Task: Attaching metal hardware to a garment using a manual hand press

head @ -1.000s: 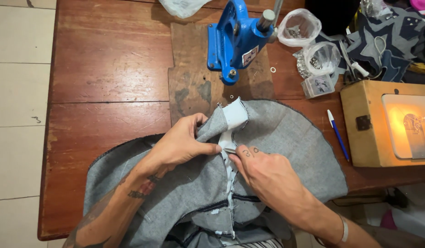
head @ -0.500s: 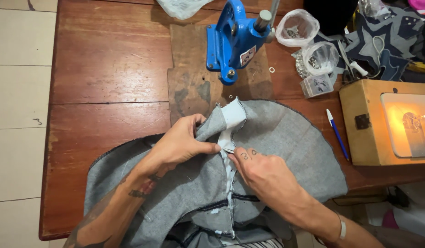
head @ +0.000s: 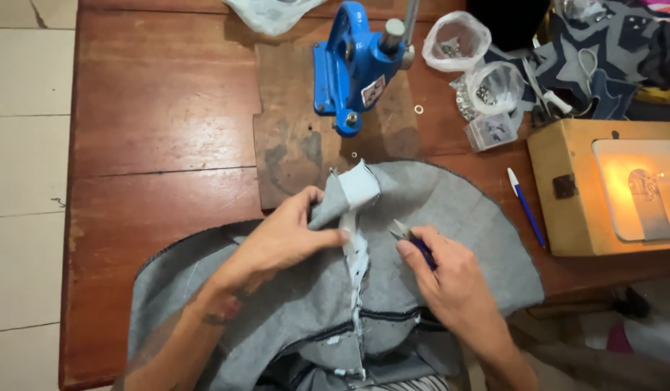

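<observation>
Head view cut off the grey garment (head: 436,239) at the near edge. It lay mid-table, seam pale and frayed. Left hand (head: 288,235) pinched its fold; right hand (head: 443,271) gripped snips (head: 404,233), their handles mostly hidden.

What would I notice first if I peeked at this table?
Probably the bright blue press, standing at the far middle of the wooden table. Next, the two hands in front of it: the left hand pinches a fold of grey cloth, and the right hand holds small snips beside the seam. At the right edge, a lamp glows yellow on a sewing machine.
</observation>
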